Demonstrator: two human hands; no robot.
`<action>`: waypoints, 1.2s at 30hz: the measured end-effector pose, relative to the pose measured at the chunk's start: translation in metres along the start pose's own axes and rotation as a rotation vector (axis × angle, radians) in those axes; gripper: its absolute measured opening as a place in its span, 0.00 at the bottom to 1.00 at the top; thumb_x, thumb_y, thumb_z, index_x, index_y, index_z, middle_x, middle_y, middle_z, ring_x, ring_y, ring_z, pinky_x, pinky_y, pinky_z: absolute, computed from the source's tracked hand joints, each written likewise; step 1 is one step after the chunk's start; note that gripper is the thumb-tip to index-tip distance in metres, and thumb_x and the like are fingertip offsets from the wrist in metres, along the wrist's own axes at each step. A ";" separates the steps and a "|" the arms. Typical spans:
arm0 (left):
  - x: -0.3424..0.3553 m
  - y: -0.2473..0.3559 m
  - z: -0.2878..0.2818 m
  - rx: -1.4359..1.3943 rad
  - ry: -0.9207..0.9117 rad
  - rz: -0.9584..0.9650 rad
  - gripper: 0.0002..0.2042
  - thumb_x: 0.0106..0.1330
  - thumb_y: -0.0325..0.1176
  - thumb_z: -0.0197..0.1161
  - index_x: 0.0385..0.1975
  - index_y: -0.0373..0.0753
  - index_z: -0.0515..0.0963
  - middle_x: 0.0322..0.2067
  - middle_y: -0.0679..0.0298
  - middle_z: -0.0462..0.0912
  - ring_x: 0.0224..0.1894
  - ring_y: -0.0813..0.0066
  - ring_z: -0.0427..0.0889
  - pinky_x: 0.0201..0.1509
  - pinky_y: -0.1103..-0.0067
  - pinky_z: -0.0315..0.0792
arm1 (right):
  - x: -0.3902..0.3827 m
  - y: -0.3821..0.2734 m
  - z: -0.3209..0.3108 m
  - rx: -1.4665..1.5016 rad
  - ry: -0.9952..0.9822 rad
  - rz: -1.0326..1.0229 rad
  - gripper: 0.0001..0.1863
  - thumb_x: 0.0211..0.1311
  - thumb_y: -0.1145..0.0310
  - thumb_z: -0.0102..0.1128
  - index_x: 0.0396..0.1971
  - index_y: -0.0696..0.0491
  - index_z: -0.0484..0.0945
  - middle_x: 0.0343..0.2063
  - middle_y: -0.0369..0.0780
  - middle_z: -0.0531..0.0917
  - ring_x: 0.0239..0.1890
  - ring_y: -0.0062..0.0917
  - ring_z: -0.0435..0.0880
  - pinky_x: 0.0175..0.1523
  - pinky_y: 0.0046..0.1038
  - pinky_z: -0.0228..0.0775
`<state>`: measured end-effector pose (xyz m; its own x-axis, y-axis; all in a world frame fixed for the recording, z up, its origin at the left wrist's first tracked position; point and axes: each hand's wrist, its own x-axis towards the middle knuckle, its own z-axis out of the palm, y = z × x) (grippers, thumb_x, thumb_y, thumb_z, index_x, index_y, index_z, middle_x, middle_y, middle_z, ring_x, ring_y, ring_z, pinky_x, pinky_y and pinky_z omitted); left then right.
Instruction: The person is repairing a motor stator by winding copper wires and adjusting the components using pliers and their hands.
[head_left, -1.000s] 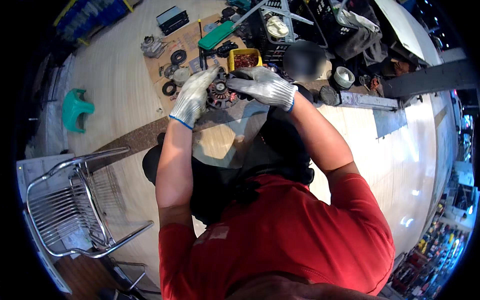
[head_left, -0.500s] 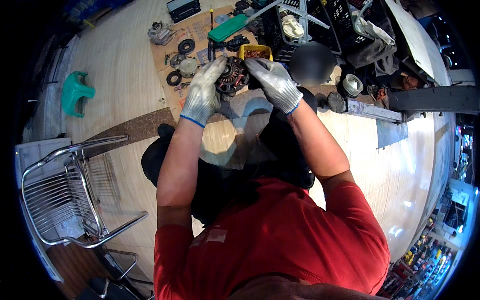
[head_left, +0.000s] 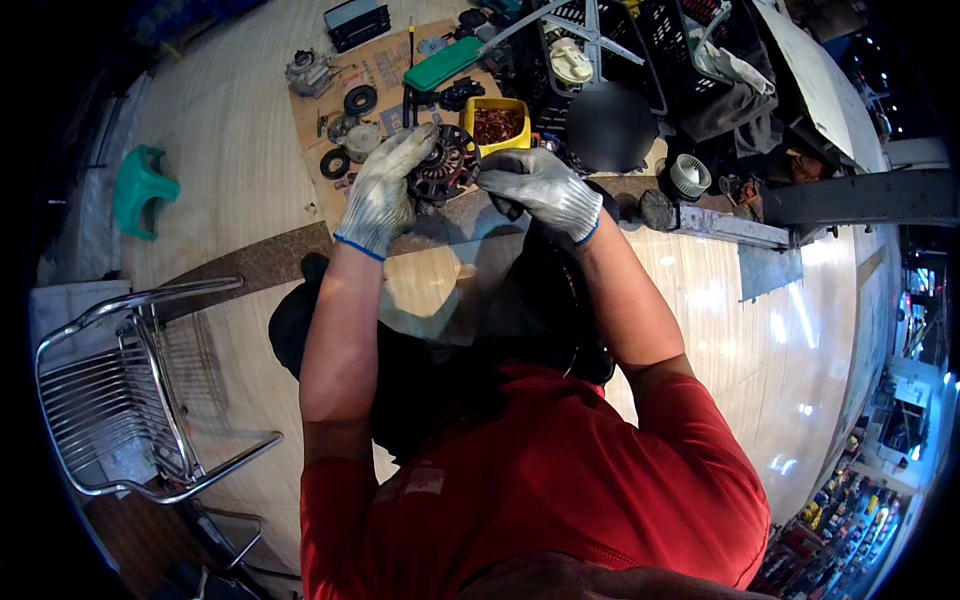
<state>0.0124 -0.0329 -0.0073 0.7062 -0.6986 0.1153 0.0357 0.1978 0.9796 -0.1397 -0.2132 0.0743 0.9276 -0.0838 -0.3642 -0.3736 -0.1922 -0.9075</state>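
Note:
In white work gloves with blue cuffs, both my hands are over the cardboard on the floor. My left hand [head_left: 385, 185] closes around the left side of a round, dark motor stator [head_left: 443, 172] with copper-coloured windings and spokes. Close to its right edge, my right hand [head_left: 540, 187] has its fingers curled together, the fingertips by the rim. Whether they pinch a small piece cannot be made out. Just beyond the stator stands a yellow box [head_left: 525, 124] full of small reddish-brown pieces.
On the cardboard [head_left: 378, 68] lie black rings [head_left: 360, 99], a green-handled tool [head_left: 443, 64] and a metal housing [head_left: 309, 72]. Black crates [head_left: 652, 75] stand at the far right, near a white blower wheel [head_left: 690, 175]. A green stool [head_left: 143, 193] and metal chair [head_left: 110, 395] are at left.
My right hand has drawn down from beside the yellow box, its fingers now curled in. More of the box shows. The stator's face is more visible, and the whole view has shifted slightly.

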 end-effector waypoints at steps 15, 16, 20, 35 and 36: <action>0.009 0.061 0.044 -0.541 0.505 -0.250 0.18 0.67 0.43 0.64 0.44 0.32 0.77 0.34 0.60 0.85 0.24 0.72 0.84 0.24 0.81 0.80 | -0.030 -0.013 0.028 -0.674 0.340 -0.210 0.16 0.65 0.53 0.55 0.42 0.49 0.84 0.36 0.46 0.85 0.40 0.42 0.84 0.44 0.39 0.77; 0.011 0.061 0.044 -0.646 0.487 -0.246 0.17 0.68 0.42 0.64 0.44 0.33 0.77 0.35 0.58 0.85 0.26 0.71 0.85 0.25 0.81 0.80 | -0.030 -0.006 0.027 -0.687 0.373 -0.184 0.16 0.66 0.54 0.55 0.42 0.48 0.84 0.36 0.46 0.85 0.40 0.42 0.84 0.44 0.39 0.76; 0.021 0.049 0.028 -1.009 0.376 -0.276 0.14 0.70 0.38 0.61 0.46 0.33 0.76 0.38 0.53 0.85 0.36 0.68 0.87 0.31 0.79 0.82 | -0.029 0.043 -0.002 -0.413 0.389 -0.335 0.14 0.67 0.63 0.55 0.45 0.55 0.82 0.38 0.48 0.86 0.40 0.42 0.85 0.45 0.36 0.76; 0.019 0.047 0.021 -0.949 0.347 -0.198 0.13 0.71 0.34 0.58 0.49 0.32 0.72 0.41 0.53 0.84 0.42 0.63 0.87 0.44 0.74 0.86 | -0.287 0.180 -0.148 -1.142 0.668 0.214 0.14 0.68 0.57 0.55 0.38 0.50 0.86 0.36 0.45 0.86 0.38 0.40 0.86 0.42 0.36 0.77; 0.016 0.046 0.027 -0.926 0.294 -0.231 0.13 0.72 0.34 0.58 0.50 0.33 0.72 0.42 0.53 0.84 0.41 0.64 0.87 0.43 0.75 0.86 | -0.298 0.193 -0.134 -1.141 0.686 0.228 0.14 0.68 0.58 0.55 0.37 0.50 0.86 0.37 0.44 0.86 0.38 0.39 0.86 0.43 0.35 0.77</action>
<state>0.0060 -0.0537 0.0441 0.7551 -0.6141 -0.2296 0.6427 0.6242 0.4442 -0.4894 -0.3565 0.0356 0.7800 -0.6258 -0.0009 -0.6253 -0.7793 -0.0401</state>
